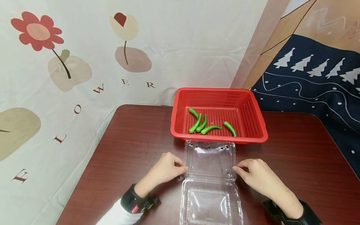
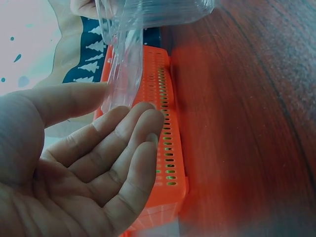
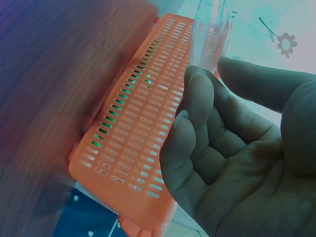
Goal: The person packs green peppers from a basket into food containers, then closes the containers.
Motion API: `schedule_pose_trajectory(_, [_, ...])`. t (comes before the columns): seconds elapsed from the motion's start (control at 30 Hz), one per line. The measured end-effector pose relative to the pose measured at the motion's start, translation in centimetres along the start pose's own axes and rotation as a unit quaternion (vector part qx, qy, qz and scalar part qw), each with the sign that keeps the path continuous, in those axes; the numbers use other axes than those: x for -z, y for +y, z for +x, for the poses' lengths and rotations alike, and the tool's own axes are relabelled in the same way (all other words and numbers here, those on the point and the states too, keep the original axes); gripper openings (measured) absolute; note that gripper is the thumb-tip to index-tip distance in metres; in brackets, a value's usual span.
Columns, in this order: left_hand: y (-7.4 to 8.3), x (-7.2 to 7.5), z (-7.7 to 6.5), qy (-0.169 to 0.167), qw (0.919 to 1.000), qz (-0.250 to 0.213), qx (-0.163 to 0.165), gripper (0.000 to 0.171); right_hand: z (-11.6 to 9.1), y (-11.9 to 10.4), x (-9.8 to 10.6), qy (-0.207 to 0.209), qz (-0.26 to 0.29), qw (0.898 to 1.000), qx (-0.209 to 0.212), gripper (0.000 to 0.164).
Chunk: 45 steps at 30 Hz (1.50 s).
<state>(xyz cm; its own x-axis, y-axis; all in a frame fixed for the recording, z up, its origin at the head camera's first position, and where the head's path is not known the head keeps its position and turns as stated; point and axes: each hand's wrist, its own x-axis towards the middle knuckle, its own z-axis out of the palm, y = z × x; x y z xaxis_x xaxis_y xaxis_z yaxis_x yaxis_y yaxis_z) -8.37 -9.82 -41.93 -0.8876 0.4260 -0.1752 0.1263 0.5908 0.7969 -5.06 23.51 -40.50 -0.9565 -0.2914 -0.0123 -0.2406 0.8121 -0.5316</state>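
Note:
A clear plastic clamshell box (image 1: 209,203) lies unfolded on the table, its lid (image 1: 211,161) on the far side, by the basket. My left hand (image 1: 168,167) pinches the lid's left edge between thumb and fingers. In the left wrist view, the thin plastic wall (image 2: 123,74) runs between the thumb tip and the fingertips. On the opposite side my right hand (image 1: 257,173) pinches the lid's right edge; the right wrist view shows the plastic (image 3: 205,44) at the thumb and index fingertips. Several green chili peppers (image 1: 211,128) lie in a red basket (image 1: 219,139) just beyond the lid.
The basket stands at the table's back edge, with slotted walls. The dark reddish wooden table (image 1: 126,140) extends to both sides of the box. Behind it hang a pale flower-print cloth (image 1: 182,47) and a navy cloth with white trees (image 1: 309,87).

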Motion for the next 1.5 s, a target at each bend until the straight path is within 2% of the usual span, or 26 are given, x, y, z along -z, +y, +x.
schedule_pose_trajectory(0.33, [0.1,0.4,-0.4,-0.027,0.9995,0.016,-0.005,0.020,-0.3,-0.1,0.1,-0.012,-0.004,1.000,0.014,0.012])
schedule_pose_trajectory(0.47, [0.0,0.5,-0.4,-0.027,0.9995,0.014,-0.009,0.018,-0.4,-0.2,0.1,-0.021,-0.002,1.000,0.010,0.011])
schedule_pose_trajectory(0.8, [0.0,0.4,-0.3,-0.029,0.9954,-0.089,0.020,0.018,-0.5,-0.4,0.1,-0.003,0.005,1.000,0.011,0.009])
schedule_pose_trajectory(1.0, [0.0,0.3,-0.2,-0.016,0.9925,-0.118,0.027,0.016,-0.3,-0.4,-0.2,0.046,0.001,0.999,0.020,0.008])
schedule_pose_trajectory(1.13, [-0.1,0.2,-0.1,0.007,0.9926,-0.120,0.021,0.014,-0.2,-0.3,-0.7,0.082,0.000,0.996,0.033,0.006])
schedule_pose_trajectory(1.37, [-0.5,0.0,0.3,0.052,0.9887,-0.140,0.011,0.014,0.4,0.1,-2.0,0.166,0.006,0.983,0.084,0.012])
schedule_pose_trajectory(1.5, [-0.6,-0.2,0.5,0.077,0.9859,-0.149,0.006,0.017,0.7,0.4,-2.6,0.193,0.012,0.976,0.096,0.012])
